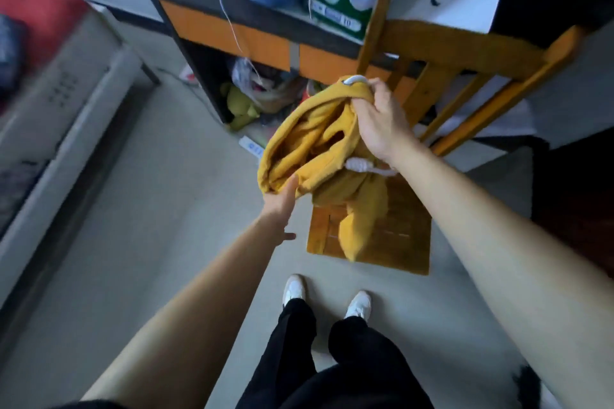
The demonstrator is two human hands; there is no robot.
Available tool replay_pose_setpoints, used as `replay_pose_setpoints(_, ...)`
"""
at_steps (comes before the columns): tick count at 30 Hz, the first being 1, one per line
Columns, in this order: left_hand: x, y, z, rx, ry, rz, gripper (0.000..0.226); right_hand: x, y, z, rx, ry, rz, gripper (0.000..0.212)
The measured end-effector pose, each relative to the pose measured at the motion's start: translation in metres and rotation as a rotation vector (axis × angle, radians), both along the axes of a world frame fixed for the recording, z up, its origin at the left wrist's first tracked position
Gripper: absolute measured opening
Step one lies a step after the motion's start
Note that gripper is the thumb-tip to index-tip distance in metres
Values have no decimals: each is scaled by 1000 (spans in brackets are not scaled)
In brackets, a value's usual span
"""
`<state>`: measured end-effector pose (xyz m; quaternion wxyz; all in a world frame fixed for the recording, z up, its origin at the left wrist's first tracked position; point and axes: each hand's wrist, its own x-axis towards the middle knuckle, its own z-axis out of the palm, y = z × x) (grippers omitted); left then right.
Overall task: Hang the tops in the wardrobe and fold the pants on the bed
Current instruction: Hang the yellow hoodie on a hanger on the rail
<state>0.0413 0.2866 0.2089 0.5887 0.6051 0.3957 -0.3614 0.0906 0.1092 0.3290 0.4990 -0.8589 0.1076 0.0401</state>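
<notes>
Your right hand (382, 123) has its fingers curled round the bunched neck of the mustard-yellow fleece hooded top (315, 143), and it grips it high, just in front of the backrest of the orange-brown wooden slat-back chair (465, 43). From that grip the fabric hangs free over the chair seat, not heaped on it. A white plastic hanger (355, 79) shows only as a curved hook poking out of the fabric at your fingertips. It looks as though you pinch hook and collar together so the top cannot slide off, though how far the hanger sits inside the shoulders is hidden.

Your left hand (280, 206) reaches in from the side of the chair seat with fingers straight and thumb spread. The fingertips touch the lower fold of the top, and it supports the cloth without gripping it. That probably keeps the loose bulk from swinging and lets you straighten the body of the garment.

The top hangs between your hands, below the right and just above the left, and its tail droops onto the chair seat. A white knotted drawstring (357, 164) dangles under your right wrist.

Behind the chair stands a dark shelf unit with orange panels (252, 33). No wardrobe is in view, so hanging is likely not yet done.
</notes>
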Motion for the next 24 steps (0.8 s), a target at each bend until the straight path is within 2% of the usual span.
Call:
replay_pose_setpoints(2, 13, 11, 38, -218, -36, 245, 69, 0, 14, 36, 1, -73, 69, 21)
replay_pose_setpoints(4, 25, 25, 75, -284, -147, 403, 50, -3, 28, 64, -62, -142, 128, 37)
replay_pose_setpoints(6, 36, 43, 118, -250, -272, 488, 47, -7, 37, 86, -144, -203, 169, 47)
replay_pose_setpoints(8, 41, 65, 163, -287, -367, 555, 45, -12, 44, 102, -262, -202, 217, 40)
replay_pose_setpoints(11, 37, 102, 230, -389, -537, 642, 31, -21, 57, 108, -572, -114, 297, 35)
replay_pose_setpoints(13, 21, 122, 276, -421, -712, 632, 18, -27, 71, 105, -725, -80, 346, 48)
replay_pose_setpoints(14, 10, 131, 292, -363, -812, 616, 17, -30, 81, 103, -745, -54, 375, 52)
replay_pose_setpoints(16, -18, 144, 313, -140, -1007, 549, 35, -36, 102, 101, -681, 8, 455, 47)
replay_pose_setpoints(20, -80, 154, 328, 117, -1169, 350, 63, -60, 144, 109, -178, 205, 647, 12)
replay_pose_setpoints(21, -93, 155, 331, 218, -1197, 352, 67, -67, 153, 108, -87, 264, 674, 14)
replay_pose_setpoints(24, -131, 174, 335, 757, -1177, 360, 75, -85, 182, 101, 78, 406, 698, 56)
